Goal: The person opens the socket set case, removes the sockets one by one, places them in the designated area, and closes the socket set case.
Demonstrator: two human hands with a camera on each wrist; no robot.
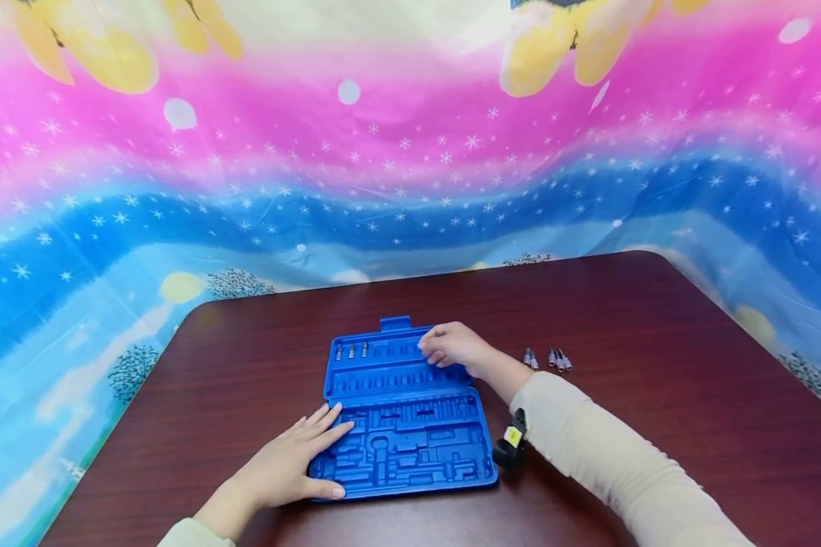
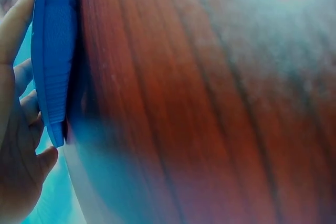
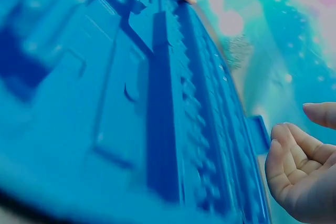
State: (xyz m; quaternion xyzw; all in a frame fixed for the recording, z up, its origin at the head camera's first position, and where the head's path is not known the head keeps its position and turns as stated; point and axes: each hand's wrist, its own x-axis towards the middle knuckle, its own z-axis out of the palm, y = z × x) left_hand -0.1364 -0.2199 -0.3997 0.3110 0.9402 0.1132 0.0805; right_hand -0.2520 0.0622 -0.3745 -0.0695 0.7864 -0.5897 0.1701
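The open case (image 1: 407,448) lies between the left and right edges of the table (image 1: 246,365), probably light and stiff, best held by its side rims; the loose bits (image 1: 559,362) nearer the right edge look hard and slippery, best pinched mid-shaft, their tips too small to tell. The left hand (image 1: 294,456) lies spread on the case's left rim; the loosely curled right hand (image 1: 454,346), seemingly empty, hides the far right corner of the lid (image 1: 383,380).
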